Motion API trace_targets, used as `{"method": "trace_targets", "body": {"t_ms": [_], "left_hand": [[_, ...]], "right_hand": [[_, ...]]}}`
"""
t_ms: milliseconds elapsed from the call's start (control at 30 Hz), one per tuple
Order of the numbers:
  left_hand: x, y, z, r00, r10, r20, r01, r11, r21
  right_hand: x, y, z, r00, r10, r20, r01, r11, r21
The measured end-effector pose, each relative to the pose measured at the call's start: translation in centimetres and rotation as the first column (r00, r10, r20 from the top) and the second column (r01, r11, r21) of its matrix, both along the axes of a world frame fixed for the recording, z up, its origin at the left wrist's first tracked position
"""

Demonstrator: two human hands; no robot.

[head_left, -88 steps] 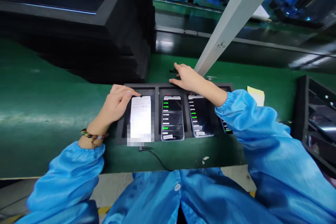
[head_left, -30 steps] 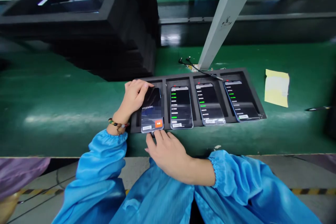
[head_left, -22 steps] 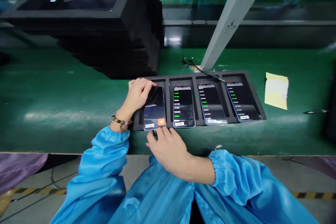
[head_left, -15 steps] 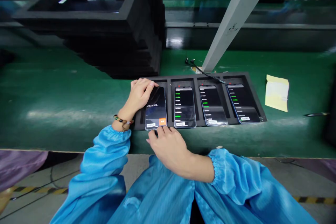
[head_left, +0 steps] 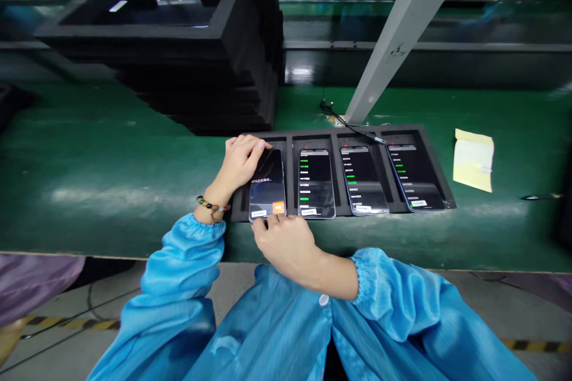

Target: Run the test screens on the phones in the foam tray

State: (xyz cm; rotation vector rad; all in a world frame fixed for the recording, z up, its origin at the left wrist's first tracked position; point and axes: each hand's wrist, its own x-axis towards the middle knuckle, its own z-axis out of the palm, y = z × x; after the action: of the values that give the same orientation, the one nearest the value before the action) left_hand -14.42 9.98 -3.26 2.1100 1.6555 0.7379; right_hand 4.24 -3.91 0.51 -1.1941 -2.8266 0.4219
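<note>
A black foam tray (head_left: 292, 190) on the bench holds several smartphones side by side. My left hand (head_left: 239, 161) curls over the upper left end of the leftmost smartphone (head_left: 267, 184) and grips it there. That phone's screen is dark, with a line of white text and an orange button. Against its lower edge, my right hand (head_left: 288, 247) has its fingers bent and pressed together; whatever they pinch is hidden. To the right lie a second smartphone (head_left: 316, 184), a third smartphone (head_left: 364, 178) and a further smartphone (head_left: 413, 178), all showing lists with green lines.
Behind the tray on the left rises a tall stack of black foam trays (head_left: 241, 65). A short black cable (head_left: 353, 126) lies over the tray's back edge beside a slanted grey post (head_left: 402, 41). Yellow paper (head_left: 473, 161) and a pen (head_left: 541, 197) rest on the green bench (head_left: 111, 190).
The whole view has shifted slightly. Both hands remain at the leftmost smartphone; the right fingers sit a little closer against its lower edge, and the right forearm is slightly higher.
</note>
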Motion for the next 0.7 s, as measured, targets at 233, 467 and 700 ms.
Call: {"method": "trace_targets", "body": {"t_ms": [233,467,700], "left_hand": [[0.13,-0.03,0.07,1.0,0.005,0.005,-0.005,1.0,-0.008],[0.08,0.0,-0.09,1.0,0.007,0.015,-0.007,1.0,-0.002],[-0.01,0.06,-0.23,1.0,0.003,0.022,-0.003,1.0,0.001]], "right_hand": [[0.11,0.29,-0.24,1.0,0.016,-0.017,-0.016,1.0,0.004],[0.13,0.15,-0.71,0.999,0.008,-0.034,-0.007,1.0,0.016],[0.12,-0.07,-0.73,0.998,-0.014,-0.054,0.015,1.0,0.019]]}}
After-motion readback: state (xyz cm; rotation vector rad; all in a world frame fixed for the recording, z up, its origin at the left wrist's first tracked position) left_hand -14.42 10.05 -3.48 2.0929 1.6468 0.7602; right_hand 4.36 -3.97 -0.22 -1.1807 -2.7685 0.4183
